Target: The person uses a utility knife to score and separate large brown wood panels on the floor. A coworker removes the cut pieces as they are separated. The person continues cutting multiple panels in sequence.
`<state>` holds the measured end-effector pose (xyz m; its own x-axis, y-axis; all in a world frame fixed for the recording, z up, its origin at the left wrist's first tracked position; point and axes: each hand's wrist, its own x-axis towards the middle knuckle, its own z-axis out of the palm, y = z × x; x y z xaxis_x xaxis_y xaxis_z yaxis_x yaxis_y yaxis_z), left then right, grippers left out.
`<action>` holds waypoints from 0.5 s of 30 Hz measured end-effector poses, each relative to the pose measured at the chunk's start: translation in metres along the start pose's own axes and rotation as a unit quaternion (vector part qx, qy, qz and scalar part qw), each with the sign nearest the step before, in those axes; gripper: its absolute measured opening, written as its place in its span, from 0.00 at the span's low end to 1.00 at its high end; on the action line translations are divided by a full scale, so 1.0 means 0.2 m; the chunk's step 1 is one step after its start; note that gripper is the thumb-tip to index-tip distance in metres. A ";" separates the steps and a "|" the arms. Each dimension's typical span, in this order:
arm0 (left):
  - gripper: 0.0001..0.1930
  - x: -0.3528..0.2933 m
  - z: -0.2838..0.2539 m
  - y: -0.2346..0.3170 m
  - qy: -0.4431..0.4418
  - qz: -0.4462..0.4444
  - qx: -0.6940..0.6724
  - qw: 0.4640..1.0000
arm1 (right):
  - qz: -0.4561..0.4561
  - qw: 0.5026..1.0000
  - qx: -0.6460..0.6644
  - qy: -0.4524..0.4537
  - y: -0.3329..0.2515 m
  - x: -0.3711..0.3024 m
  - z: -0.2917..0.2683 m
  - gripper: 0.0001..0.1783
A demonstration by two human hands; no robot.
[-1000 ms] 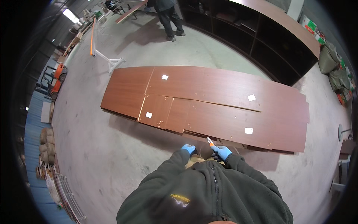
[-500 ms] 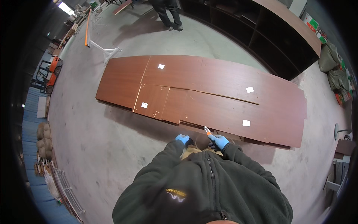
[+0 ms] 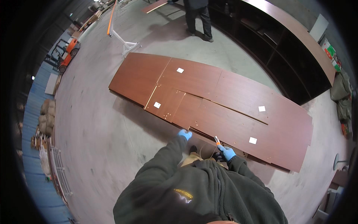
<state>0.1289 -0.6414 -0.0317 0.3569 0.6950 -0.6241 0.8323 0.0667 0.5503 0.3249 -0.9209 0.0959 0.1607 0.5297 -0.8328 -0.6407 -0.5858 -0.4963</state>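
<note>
My left hand (image 3: 185, 134), in a blue glove, is at the near edge of the stacked reddish-brown wood panels (image 3: 231, 115). Its fingers are pinched together, and what lies between them is too small to tell. My right hand (image 3: 226, 152), also gloved in blue with a dark cuff, grips a hand tool (image 3: 217, 141) with a silver metal end and an orange part. The tool points up toward the panels' near edge; its exact kind does not show. Small holes and several white square labels (image 3: 253, 140) mark the panels.
Beyond the panels stands a person in dark trousers (image 3: 198, 22), beside a long dark open cabinet (image 3: 276, 44). A white stand with an orange bar (image 3: 112, 20) is at the far left. Farther left are an orange forklift (image 3: 69, 52) and stacked sacks (image 3: 47, 115).
My left hand has moved forward to the panels' near edge. The right hand still holds the tool. The view has turned, shifting the panels right and lower, and more of the other person shows.
</note>
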 end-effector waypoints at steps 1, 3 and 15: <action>0.30 0.05 -0.09 0.07 0.003 0.009 0.026 1.000 | 0.003 1.000 -0.004 -0.002 -0.01 -0.01 0.01 0.24; 0.31 0.06 -0.26 0.14 0.139 0.025 -0.024 0.990 | 0.011 1.000 -0.021 0.004 -0.02 -0.02 0.03 0.26; 0.42 0.71 -1.13 0.62 0.234 0.086 -0.012 0.968 | 0.069 0.997 0.020 0.036 -0.07 0.11 0.27 0.26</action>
<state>0.1869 -0.3728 0.0731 0.2536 0.9450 -0.2066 0.7656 -0.0655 0.6400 0.2961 -0.8676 0.0968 0.1204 0.3996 -0.9087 -0.6896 -0.6248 -0.3661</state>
